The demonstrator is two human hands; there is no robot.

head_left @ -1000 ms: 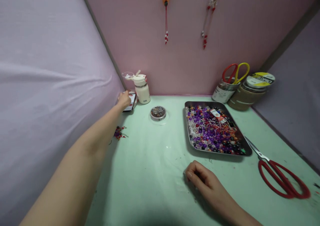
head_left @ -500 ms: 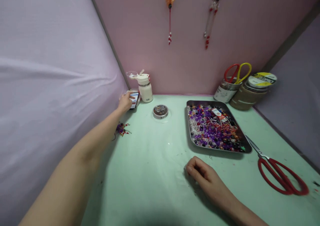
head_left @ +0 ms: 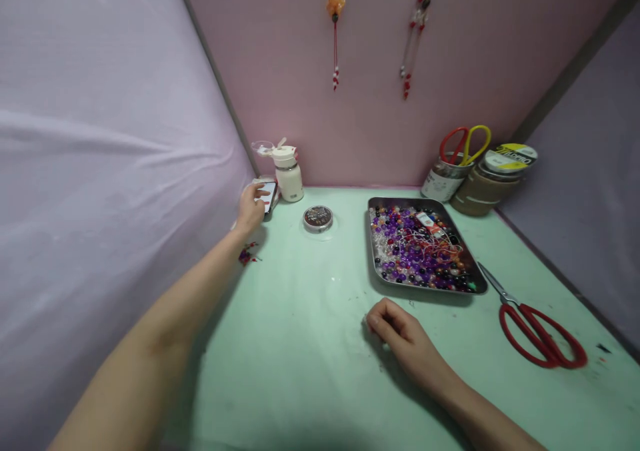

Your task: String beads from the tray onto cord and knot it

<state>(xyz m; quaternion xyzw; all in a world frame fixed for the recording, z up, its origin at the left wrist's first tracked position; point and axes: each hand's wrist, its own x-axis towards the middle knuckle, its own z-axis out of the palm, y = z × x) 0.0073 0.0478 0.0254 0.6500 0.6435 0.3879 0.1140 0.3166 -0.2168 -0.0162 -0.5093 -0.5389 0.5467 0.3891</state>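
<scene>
Touching flat rectangular phone (head_left: 269,196): left hand (head_left: 249,204).

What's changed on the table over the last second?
The left hand drew back slightly along the phone, uncovering more of its screen, still touching it. The right hand stayed curled on the table; the bead tray and red scissors did not move.

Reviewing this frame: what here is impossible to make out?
All in the head view:
Phone screen: too small to read, partly covered by the left hand.
Right hand: fingers curled down on the table, so anything under them is hidden.
Bead bundle: too small to tell what it is.
Hanging ornaments: tops cut off by the upper edge.
</scene>
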